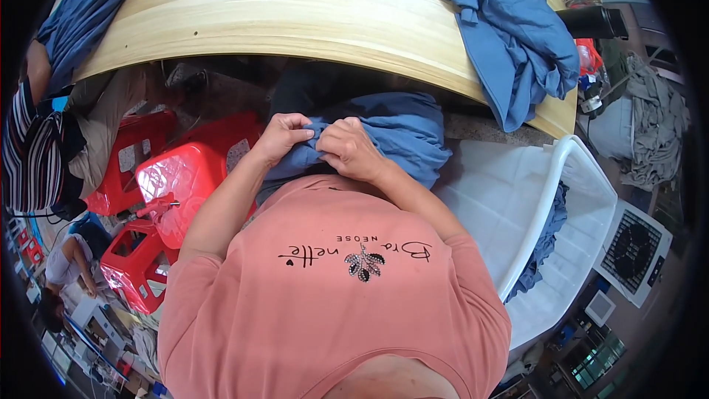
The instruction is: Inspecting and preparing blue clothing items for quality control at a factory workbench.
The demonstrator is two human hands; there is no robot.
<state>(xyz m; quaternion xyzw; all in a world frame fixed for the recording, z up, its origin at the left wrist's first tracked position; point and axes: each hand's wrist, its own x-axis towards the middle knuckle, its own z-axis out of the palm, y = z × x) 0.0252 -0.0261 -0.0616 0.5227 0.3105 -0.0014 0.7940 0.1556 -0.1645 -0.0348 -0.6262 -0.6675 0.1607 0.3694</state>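
Up close it's the pink shirt (332, 310) filling the lower view, and just past it two hands are on a blue garment (406, 125) in the lap. The left hand (282, 139) has thumb and forefinger pinched nearly together, a fold of cloth at the tips; the right hand (353, 149) is curled in beside it, gripping the same fold, its fingertips mostly out of sight. The garment's far side slips into shadow under the table's near edge, so its full shape can't be made out. To the left, red stools (181, 177), partly overlapping; to the right, a white bin (565, 149), its rim hiding much of the blue cloth (543, 244) inside. Up on the table (295, 15), a second blue garment (517, 44) lies crumpled at the near right corner; a third (96, 7) drapes over the left end, cut off by the dark rim. Beyond that end, a co-worker's striped sleeve (33, 148), the rest hard to read.
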